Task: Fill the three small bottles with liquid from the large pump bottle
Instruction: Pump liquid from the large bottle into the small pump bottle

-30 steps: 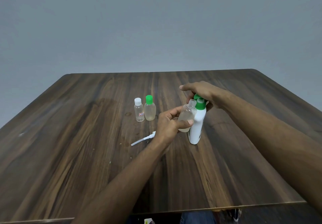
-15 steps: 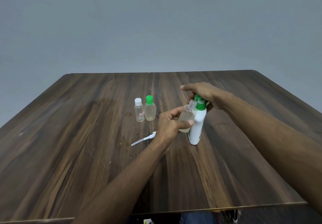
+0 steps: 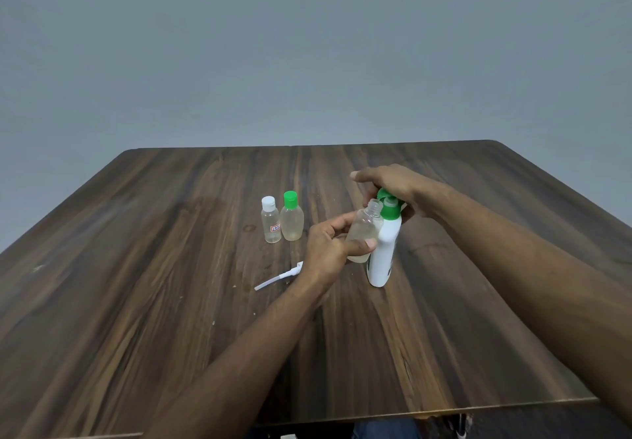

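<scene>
My left hand (image 3: 325,243) grips one open bottle (image 3: 364,230); my right hand (image 3: 393,185) presses the pump bottle (image 3: 383,254); two capped bottles (image 3: 282,221) stand left on the desk (image 3: 136,267).

Place: we see a plain room, its kind unclear.
Wall: a bare grey wall (image 3: 307,45) fills the background.
Table: we look down on a dark wood-grain table (image 3: 136,302), scuffed and flecked with crumbs.
Goods: small plastic bottles (image 3: 282,221) suggest home use.
</scene>
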Demonstrator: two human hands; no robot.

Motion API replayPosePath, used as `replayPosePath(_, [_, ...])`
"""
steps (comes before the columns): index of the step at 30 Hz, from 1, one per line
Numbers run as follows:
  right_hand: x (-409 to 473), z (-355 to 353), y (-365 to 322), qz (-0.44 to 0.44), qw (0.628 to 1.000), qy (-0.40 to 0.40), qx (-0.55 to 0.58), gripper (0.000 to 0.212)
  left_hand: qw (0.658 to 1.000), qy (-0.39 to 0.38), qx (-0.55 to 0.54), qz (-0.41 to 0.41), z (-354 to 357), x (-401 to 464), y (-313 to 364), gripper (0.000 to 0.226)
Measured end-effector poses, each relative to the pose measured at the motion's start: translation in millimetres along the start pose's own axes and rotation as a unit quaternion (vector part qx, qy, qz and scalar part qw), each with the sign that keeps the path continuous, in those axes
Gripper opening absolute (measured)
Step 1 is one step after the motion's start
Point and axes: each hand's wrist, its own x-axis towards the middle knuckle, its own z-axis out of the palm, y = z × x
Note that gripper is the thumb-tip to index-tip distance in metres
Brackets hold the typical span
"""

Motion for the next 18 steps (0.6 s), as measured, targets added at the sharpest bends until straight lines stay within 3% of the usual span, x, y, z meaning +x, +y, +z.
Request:
replayPosePath(7, [1.9,4.0,2.0,-0.006,1.0,0.022,-0.02,0.032,1.0,-0.001,-0.005,-0.001,0.6,0.0,1.2,0.043])
replayPosePath(18, [0.3,1.1,0.3,-0.002,1.0,0.001,-0.007,0.038,1.0,0.0,-0.006,-0.006,0.8,0.4,0.0,0.045])
